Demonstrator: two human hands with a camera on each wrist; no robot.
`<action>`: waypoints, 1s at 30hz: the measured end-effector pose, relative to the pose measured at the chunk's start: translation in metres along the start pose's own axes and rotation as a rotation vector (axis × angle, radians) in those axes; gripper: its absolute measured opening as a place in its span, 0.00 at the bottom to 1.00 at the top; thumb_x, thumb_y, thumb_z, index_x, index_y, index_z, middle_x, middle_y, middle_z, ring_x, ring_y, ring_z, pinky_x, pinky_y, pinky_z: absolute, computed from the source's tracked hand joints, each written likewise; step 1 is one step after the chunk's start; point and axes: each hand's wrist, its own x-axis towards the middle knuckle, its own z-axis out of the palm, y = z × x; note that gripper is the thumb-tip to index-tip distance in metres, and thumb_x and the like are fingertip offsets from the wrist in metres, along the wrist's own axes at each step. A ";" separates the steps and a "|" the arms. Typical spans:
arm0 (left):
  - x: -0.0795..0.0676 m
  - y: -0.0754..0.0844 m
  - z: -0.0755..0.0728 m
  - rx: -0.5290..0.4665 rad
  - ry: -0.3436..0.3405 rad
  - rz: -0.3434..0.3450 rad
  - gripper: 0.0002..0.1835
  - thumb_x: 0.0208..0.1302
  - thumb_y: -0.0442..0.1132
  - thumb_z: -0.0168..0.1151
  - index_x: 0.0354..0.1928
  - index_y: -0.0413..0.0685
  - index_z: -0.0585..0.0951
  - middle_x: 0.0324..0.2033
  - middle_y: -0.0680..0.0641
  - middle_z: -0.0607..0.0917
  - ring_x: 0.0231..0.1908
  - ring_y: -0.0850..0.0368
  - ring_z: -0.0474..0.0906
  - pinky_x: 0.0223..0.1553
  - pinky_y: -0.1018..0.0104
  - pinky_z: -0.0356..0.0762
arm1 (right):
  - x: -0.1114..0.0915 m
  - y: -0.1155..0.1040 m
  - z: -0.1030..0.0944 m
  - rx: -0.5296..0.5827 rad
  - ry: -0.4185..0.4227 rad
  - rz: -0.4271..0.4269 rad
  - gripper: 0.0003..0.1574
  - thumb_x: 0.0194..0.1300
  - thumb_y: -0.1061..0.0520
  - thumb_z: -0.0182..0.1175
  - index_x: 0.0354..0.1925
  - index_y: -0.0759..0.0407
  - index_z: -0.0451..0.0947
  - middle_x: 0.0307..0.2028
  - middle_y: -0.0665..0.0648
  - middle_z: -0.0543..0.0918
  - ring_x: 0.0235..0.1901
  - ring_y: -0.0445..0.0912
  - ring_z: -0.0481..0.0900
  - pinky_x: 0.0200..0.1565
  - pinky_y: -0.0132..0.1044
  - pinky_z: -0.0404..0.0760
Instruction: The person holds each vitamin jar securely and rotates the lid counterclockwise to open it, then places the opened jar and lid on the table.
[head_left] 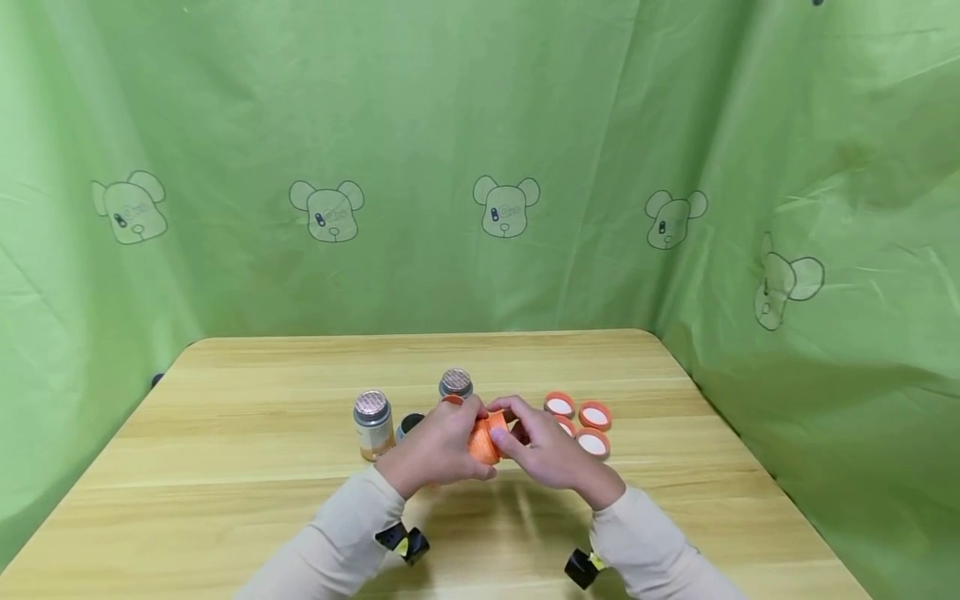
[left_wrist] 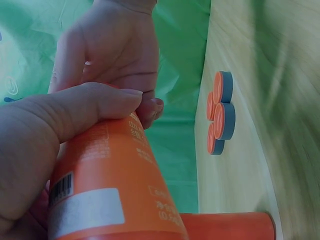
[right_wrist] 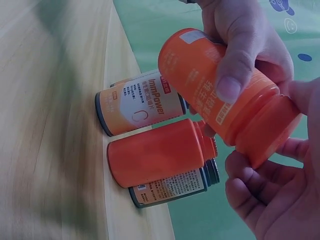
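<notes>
My left hand (head_left: 442, 446) grips an orange bottle (right_wrist: 200, 75) around its body, tilted above the table, its thumb lying along the label in the left wrist view. My right hand (head_left: 551, 450) holds the bottle's orange cap (right_wrist: 267, 131) between thumb and fingers. The cap sits on the bottle's neck end; whether it is loose I cannot tell. Beneath the left hand, in the right wrist view, stand a plain orange bottle (right_wrist: 157, 152) without a cap, a labelled bottle (right_wrist: 142, 102) and a dark-based bottle (right_wrist: 172, 189).
Several orange-rimmed caps with white liners (head_left: 593, 443) lie to the right of the hands on the wooden table (head_left: 285, 400). A foil-sealed bottle (head_left: 373, 425) stands to the left, another foil-sealed bottle (head_left: 455, 382) behind the hands. A green curtain (head_left: 420, 275) hangs behind the table.
</notes>
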 end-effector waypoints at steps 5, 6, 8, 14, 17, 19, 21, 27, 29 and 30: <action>0.000 0.000 0.000 -0.013 -0.005 -0.008 0.32 0.41 0.46 0.79 0.46 0.42 0.72 0.29 0.52 0.76 0.24 0.63 0.73 0.24 0.74 0.73 | -0.002 0.000 -0.001 0.000 0.016 -0.052 0.21 0.71 0.57 0.54 0.59 0.62 0.68 0.45 0.54 0.78 0.33 0.42 0.77 0.36 0.36 0.77; 0.000 0.000 0.001 -0.018 -0.005 -0.011 0.33 0.41 0.46 0.79 0.47 0.42 0.73 0.29 0.52 0.76 0.24 0.63 0.74 0.25 0.74 0.73 | -0.002 0.000 -0.001 -0.002 0.021 -0.059 0.21 0.71 0.57 0.54 0.59 0.63 0.68 0.45 0.54 0.78 0.35 0.43 0.77 0.37 0.36 0.77; 0.000 -0.001 0.001 -0.019 -0.005 -0.013 0.33 0.41 0.46 0.79 0.48 0.42 0.73 0.31 0.51 0.77 0.25 0.63 0.74 0.25 0.74 0.74 | -0.002 0.001 -0.001 -0.015 0.027 -0.063 0.21 0.71 0.56 0.54 0.59 0.63 0.68 0.45 0.54 0.78 0.35 0.43 0.77 0.37 0.36 0.78; -0.001 -0.002 0.000 0.003 -0.003 -0.016 0.34 0.41 0.47 0.79 0.48 0.43 0.73 0.32 0.51 0.78 0.26 0.64 0.74 0.27 0.75 0.74 | 0.001 0.000 0.001 -0.024 0.016 -0.020 0.21 0.76 0.51 0.48 0.59 0.62 0.68 0.45 0.56 0.79 0.29 0.39 0.77 0.33 0.37 0.78; -0.002 -0.002 0.001 0.002 -0.009 -0.025 0.34 0.41 0.47 0.80 0.48 0.42 0.73 0.32 0.51 0.78 0.26 0.64 0.74 0.27 0.75 0.74 | 0.002 0.000 0.002 -0.014 0.004 0.005 0.21 0.76 0.51 0.48 0.59 0.60 0.69 0.43 0.54 0.79 0.29 0.39 0.77 0.32 0.37 0.78; -0.003 -0.002 0.002 -0.001 -0.013 -0.025 0.34 0.41 0.46 0.80 0.48 0.42 0.73 0.32 0.51 0.77 0.26 0.64 0.74 0.27 0.75 0.74 | 0.001 -0.001 0.002 -0.012 0.007 0.004 0.20 0.75 0.51 0.49 0.59 0.60 0.69 0.43 0.53 0.79 0.29 0.39 0.77 0.32 0.37 0.78; -0.002 -0.002 0.002 -0.003 -0.012 -0.020 0.34 0.42 0.46 0.80 0.48 0.42 0.73 0.31 0.51 0.77 0.26 0.64 0.74 0.26 0.75 0.73 | -0.001 -0.001 0.002 -0.010 0.015 -0.012 0.19 0.74 0.53 0.51 0.59 0.60 0.69 0.44 0.53 0.79 0.31 0.40 0.77 0.33 0.37 0.78; -0.003 -0.002 0.000 -0.003 0.005 -0.019 0.33 0.42 0.46 0.80 0.48 0.42 0.73 0.31 0.51 0.77 0.26 0.63 0.74 0.26 0.74 0.73 | -0.001 0.000 0.001 -0.013 0.038 -0.093 0.21 0.72 0.58 0.54 0.59 0.64 0.69 0.47 0.55 0.79 0.37 0.44 0.77 0.39 0.37 0.78; -0.003 -0.002 0.000 -0.002 0.007 -0.021 0.33 0.41 0.46 0.80 0.48 0.42 0.73 0.32 0.51 0.77 0.26 0.63 0.74 0.26 0.74 0.73 | 0.000 0.000 0.001 -0.019 0.033 -0.087 0.21 0.73 0.56 0.52 0.59 0.64 0.68 0.47 0.56 0.78 0.36 0.43 0.78 0.39 0.37 0.78; -0.003 -0.002 0.000 -0.002 0.008 -0.022 0.33 0.41 0.46 0.80 0.48 0.42 0.73 0.33 0.50 0.77 0.26 0.63 0.74 0.27 0.74 0.74 | 0.000 0.000 0.001 -0.021 0.029 -0.078 0.21 0.73 0.55 0.52 0.59 0.63 0.68 0.47 0.56 0.79 0.35 0.42 0.78 0.38 0.38 0.79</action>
